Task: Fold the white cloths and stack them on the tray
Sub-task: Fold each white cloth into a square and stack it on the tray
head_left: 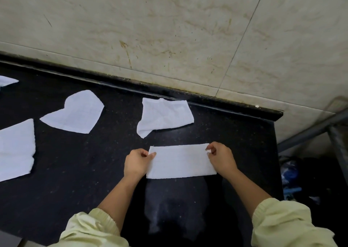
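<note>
Pinch grip, left hand (137, 162) and right hand (221, 157), at ends of folded cloth (180, 161)

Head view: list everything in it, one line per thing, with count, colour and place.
folded cloth: one, white, near the counter's front, between the hands
crumpled cloth: one, white, just behind the folded one
heart-shaped cloth: one, white, left of centre
large flat cloth: one, white, left edge, cut off by the frame
cloth corner: one, white, far left, mostly out of frame
counter: one, black speckled, under all the cloths
wall: one, beige marbled tiles, behind the counter
metal frame: one, grey, right of the counter
sleeves: two, pale yellow, bottom of the frame
left hand: one, pinches the folded cloth's left edge
right hand: one, pinches its far right corner
</note>
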Demonstrator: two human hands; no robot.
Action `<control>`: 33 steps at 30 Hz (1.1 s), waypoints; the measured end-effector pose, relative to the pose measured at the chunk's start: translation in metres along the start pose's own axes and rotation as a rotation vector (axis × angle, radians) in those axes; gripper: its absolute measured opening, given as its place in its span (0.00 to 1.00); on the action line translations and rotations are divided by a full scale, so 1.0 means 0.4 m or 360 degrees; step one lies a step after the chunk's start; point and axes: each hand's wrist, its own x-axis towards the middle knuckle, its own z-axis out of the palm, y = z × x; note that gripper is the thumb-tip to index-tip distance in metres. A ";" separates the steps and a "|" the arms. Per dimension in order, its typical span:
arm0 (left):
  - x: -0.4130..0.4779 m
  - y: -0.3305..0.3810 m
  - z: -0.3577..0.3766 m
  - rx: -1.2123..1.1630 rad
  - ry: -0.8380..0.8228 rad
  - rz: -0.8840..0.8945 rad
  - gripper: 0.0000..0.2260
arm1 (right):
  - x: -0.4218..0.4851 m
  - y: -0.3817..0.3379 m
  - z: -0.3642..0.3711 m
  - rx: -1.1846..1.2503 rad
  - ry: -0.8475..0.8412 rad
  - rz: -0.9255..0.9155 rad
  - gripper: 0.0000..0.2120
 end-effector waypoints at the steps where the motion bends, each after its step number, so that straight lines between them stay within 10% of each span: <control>1: -0.001 -0.002 0.003 0.0007 0.0019 -0.0008 0.11 | -0.002 0.000 0.000 -0.0028 0.0009 -0.0010 0.07; 22: -0.122 -0.097 0.002 -0.0051 -0.0022 0.0167 0.15 | -0.086 -0.001 -0.005 0.0017 -0.0093 0.0519 0.27; 33: -0.106 -0.115 0.009 -0.0166 -0.0045 0.0081 0.12 | -0.100 -0.001 0.014 0.0363 -0.0088 0.0607 0.10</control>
